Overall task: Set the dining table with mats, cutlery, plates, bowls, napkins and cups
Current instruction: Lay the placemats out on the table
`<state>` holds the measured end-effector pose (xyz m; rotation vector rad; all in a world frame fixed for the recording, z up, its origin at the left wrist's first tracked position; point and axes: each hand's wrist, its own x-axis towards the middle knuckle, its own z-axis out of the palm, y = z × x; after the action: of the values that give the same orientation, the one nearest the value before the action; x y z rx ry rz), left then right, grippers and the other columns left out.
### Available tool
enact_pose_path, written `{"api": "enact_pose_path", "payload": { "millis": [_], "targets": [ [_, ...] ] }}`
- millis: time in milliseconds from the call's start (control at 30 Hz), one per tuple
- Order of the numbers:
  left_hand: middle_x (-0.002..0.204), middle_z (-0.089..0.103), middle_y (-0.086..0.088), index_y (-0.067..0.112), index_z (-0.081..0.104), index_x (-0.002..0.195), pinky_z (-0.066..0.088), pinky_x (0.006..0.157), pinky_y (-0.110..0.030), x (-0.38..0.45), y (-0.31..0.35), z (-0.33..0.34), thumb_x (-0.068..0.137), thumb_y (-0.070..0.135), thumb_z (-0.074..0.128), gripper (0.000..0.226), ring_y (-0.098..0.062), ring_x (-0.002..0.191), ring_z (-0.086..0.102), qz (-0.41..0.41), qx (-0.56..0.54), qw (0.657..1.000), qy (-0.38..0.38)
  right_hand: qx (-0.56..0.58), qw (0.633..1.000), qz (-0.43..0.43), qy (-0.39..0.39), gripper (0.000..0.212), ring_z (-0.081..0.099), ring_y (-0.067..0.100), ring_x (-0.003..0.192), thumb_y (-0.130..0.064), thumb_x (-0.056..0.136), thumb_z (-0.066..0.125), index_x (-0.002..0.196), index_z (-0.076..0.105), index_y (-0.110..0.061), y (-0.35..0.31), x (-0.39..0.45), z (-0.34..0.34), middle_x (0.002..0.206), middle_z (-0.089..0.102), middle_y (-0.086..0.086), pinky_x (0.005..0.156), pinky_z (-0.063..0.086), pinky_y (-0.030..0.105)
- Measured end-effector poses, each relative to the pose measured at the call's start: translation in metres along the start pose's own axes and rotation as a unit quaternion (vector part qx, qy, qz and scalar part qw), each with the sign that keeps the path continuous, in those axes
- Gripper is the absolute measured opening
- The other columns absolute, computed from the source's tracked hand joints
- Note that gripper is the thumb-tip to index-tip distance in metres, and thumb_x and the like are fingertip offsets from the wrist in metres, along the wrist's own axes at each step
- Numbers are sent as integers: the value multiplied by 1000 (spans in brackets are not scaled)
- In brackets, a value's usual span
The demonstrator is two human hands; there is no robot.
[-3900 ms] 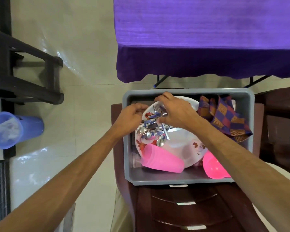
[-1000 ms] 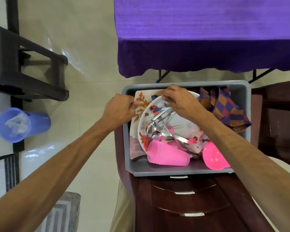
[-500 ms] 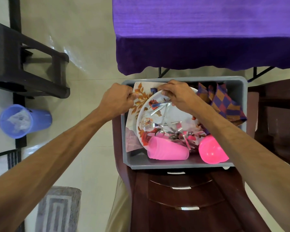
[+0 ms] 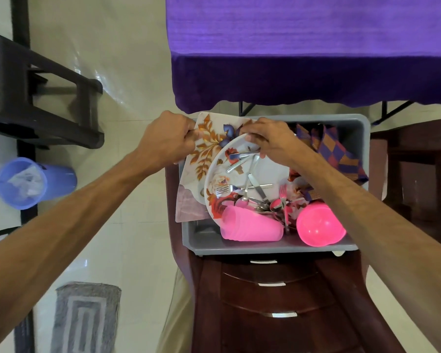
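In the grey plastic tub [image 4: 270, 244] on the dark wooden chair, a leaf-printed flat mat [image 4: 204, 146] lies beneath the tilted white floral plate [image 4: 273, 169], long axis toward the purple-clothed table [image 4: 311, 47]. The left hand [image 4: 167, 137] is clenched on the mat's far corner; the right hand [image 4: 267, 138] pinches the plate's rim. Loose steel cutlery [image 4: 257, 189], pink plastic cups [image 4: 250, 226] and a checked napkin [image 4: 339, 151] share the tub.

Grey bin [image 4: 265, 244] rests on dark wooden chair [image 4: 265, 301] (apparently its seat).
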<state>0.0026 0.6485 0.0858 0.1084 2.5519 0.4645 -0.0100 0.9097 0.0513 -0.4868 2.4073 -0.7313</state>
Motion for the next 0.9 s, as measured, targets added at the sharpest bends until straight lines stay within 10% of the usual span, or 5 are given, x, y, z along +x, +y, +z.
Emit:
{"api": "enact_pose_path", "payload": {
  "millis": [567,767,900],
  "targets": [
    [85,74,-5,12,68,88,60,68,-36,-25,-3,-40,103,46,58,38,-16,59,63,-12,45,997,58,46,999,19,16,30,61,23,110,-19,105,59,132,70,-12,6,-6,-8,130,62,11,100,52,41],
    [77,67,-2,14,64,85,48,63,-28,-35,-5,-57,104,42,59,34,-10,55,57,-3,45,997,59,84,996,13,16,30,61,16,100,-18,104,60,132,70,-18,12,-2,-6,125,59,6,66,53,11],
    [72,69,-5,9,69,86,50,59,-29,-42,-8,-62,105,40,57,38,-12,53,58,9,54,996,76,126,992,2,27,28,66,16,90,-18,103,63,129,72,-21,16,0,0,115,58,2,58,57,16]
  ]
}}
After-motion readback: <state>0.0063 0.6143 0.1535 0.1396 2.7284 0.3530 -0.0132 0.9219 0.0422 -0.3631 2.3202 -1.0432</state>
